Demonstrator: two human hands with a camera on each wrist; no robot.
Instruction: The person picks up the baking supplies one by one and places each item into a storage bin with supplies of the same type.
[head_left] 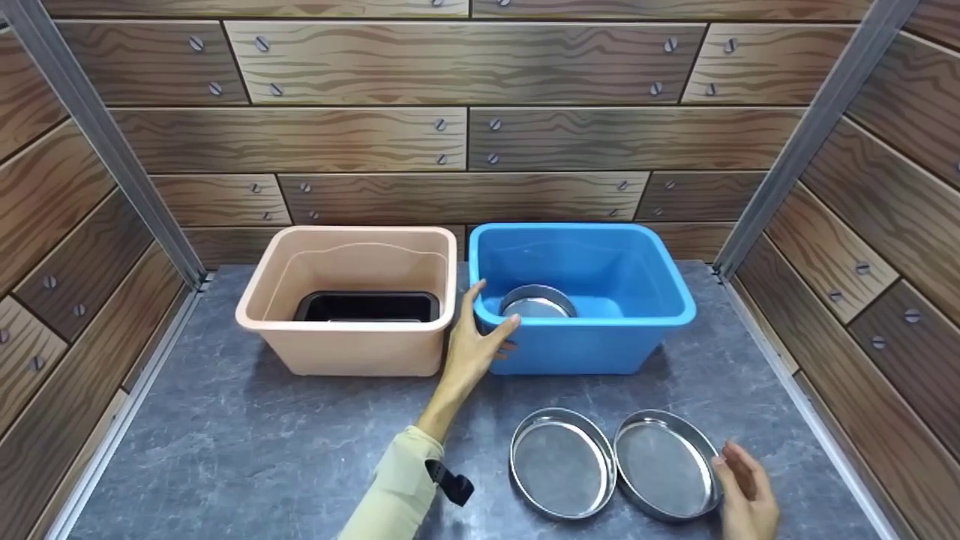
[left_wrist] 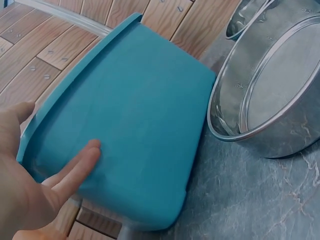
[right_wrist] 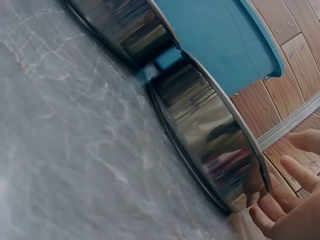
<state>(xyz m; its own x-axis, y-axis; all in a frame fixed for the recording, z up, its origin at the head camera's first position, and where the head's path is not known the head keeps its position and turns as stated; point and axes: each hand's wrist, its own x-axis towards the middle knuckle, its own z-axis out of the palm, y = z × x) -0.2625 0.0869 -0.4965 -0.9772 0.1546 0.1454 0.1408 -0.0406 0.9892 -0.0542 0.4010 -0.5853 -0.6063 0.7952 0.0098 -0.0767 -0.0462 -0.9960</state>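
Note:
My left hand [head_left: 471, 345] is at the front left corner of the blue bin [head_left: 577, 346], fingers spread and mostly straight. In the left wrist view its fingertips lie against the bin's wall, with the thumb by the rim. A round metal sieve [head_left: 534, 306] sits inside the bin, partly hidden by the front wall. Two larger round metal sieves lie side by side on the table: a left one [head_left: 561, 465] and a right one [head_left: 666, 466]. Beside the right one's outer edge is my right hand [head_left: 750, 495], its fingers loosely bent, fingertips right at the rim in the right wrist view.
A beige bin [head_left: 346, 349] stands left of the blue one, with a black tray [head_left: 367, 306] inside. Wood-patterned walls [head_left: 465, 64] enclose the grey marbled table [head_left: 247, 450] at the back and sides. A black strap [head_left: 450, 482] hangs at my left sleeve.

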